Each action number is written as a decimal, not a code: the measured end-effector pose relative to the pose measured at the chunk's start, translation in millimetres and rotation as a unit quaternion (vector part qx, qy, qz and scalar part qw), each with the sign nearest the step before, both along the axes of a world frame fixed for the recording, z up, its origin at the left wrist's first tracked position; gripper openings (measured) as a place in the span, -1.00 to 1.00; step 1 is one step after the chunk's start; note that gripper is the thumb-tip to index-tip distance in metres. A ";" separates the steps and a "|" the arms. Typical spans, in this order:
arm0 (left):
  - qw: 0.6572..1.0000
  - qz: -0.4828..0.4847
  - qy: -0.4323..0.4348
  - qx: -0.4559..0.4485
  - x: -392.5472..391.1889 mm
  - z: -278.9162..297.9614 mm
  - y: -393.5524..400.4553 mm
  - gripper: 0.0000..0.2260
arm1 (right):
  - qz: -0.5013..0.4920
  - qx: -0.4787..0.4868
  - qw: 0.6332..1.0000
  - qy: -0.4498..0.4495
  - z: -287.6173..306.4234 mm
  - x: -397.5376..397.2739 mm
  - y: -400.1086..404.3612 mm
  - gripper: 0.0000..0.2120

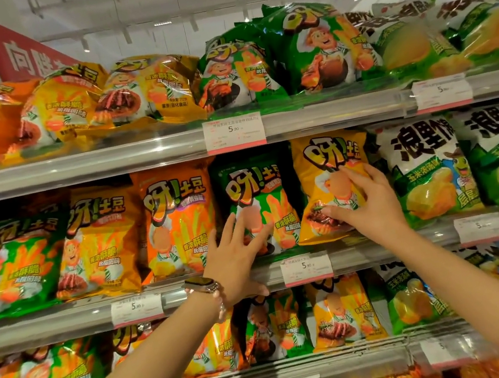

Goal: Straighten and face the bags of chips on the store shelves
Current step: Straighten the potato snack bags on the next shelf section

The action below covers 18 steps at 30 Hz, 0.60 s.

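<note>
hands are both on the middle shelf (67, 325), so work the two bags in front of you before anything else. your right hand (370, 199) is on the yellow bag (328, 176), which leans a little against its neighbours: i'd say square it up by nudging its top and bottom together, so the printed face looks straight out and its lower edge sits just behind the shelf lip. your left hand (235, 253) is on the green bag (251, 188) just beside it; steady that one while you shift the yellow, or the two may slide against each other. press lightly, since these air-filled packs dent and slip easily. the right fingers (353, 172) are spread fairly wide and bent over the front of the yellow bag, thumb low, touching it more than clamping. the left fingers (231, 224) are nearly straight and fanned, lying flat against the lower front of the green bag and holding nothing. the top shelf bags (141, 91) lie slumped and likely need facing next.
</note>
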<state>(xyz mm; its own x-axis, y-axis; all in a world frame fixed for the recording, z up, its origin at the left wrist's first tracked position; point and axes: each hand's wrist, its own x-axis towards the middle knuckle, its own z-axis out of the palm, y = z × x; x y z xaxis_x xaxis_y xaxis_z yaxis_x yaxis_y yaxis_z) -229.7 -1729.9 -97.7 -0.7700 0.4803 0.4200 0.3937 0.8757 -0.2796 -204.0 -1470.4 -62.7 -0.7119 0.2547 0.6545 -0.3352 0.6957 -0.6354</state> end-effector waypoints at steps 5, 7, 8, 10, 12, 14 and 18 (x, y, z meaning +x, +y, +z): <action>0.992 -0.077 0.053 0.079 15.7 10.6 -20.8 -0.17 | 0.024 -0.014 1.000 0.002 -1.2 10.1 -4.0 -0.19; 0.980 -0.073 0.123 0.140 18.8 15.7 -33.6 -0.30 | 0.033 -0.026 0.999 0.008 -1.9 14.7 -6.7 -0.20; 0.971 -0.056 0.162 0.166 17.7 18.0 -39.6 -0.34 | 0.037 -0.032 0.999 0.012 -1.9 16.9 -8.5 -0.20; 0.956 0.004 0.196 0.218 13.9 24.7 -49.5 -0.31 | 0.047 -0.037 0.998 0.011 -0.3 21.6 -13.8 -0.21; 0.949 0.074 0.153 0.264 7.5 31.8 -56.6 -0.17 | 0.059 -0.038 0.997 0.008 1.8 27.0 -21.1 -0.21; 0.941 0.125 0.090 0.300 -1.4 33.6 -62.5 -0.03 | 0.073 -0.030 0.997 0.009 2.8 32.6 -30.0 -0.22; 0.914 0.138 0.005 0.382 -13.0 30.3 -71.2 0.10 | 0.084 -0.012 0.996 0.012 1.2 42.2 -45.1 -0.23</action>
